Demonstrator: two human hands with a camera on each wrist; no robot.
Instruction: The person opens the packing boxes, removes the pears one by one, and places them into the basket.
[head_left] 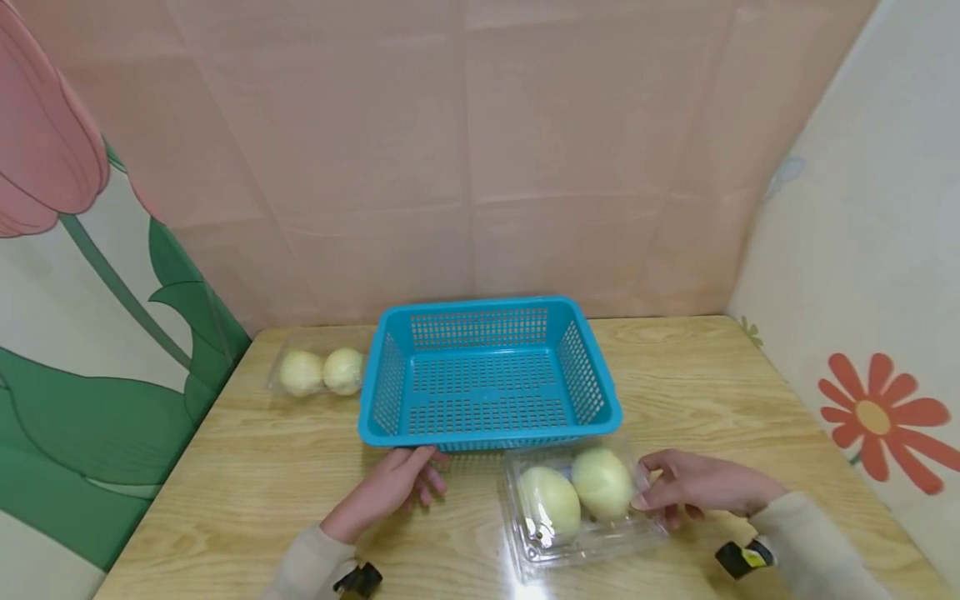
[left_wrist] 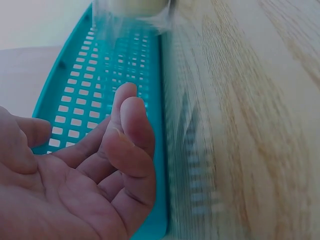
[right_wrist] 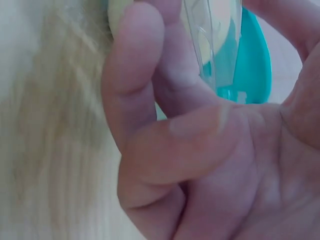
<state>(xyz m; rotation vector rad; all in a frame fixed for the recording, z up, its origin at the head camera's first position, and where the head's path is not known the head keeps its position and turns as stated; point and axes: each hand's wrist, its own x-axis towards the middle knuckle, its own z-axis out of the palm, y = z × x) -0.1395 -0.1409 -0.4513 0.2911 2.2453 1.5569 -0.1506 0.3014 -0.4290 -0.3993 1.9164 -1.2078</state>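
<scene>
My right hand (head_left: pixel 701 482) grips the right end of a clear plastic clamshell box (head_left: pixel 592 552), which holds two round pale-yellow fruits (head_left: pixel 602 483). The box lies tilted just in front of a blue perforated basket (head_left: pixel 491 440), its far edge close by the basket's front right corner. At the basket's front side is my left hand (head_left: pixel 388 490), fingers loosely bent and holding nothing. In the left wrist view, that hand (left_wrist: pixel 95 185) overlaps the basket's holed wall (left_wrist: pixel 75 110). Bent fingers (right_wrist: pixel 135 50) of the right hand show beside the clear plastic in the right wrist view.
A second clear box (head_left: pixel 273 379) with two similar pale fruits (head_left: pixel 302 372) lies left of the basket, partly behind its rim. All stand on a wood-grain table (head_left: pixel 675 375). A pink covering (head_left: pixel 480 167) rises behind, with flower-printed panels (head_left: pixel 873 417) at both sides.
</scene>
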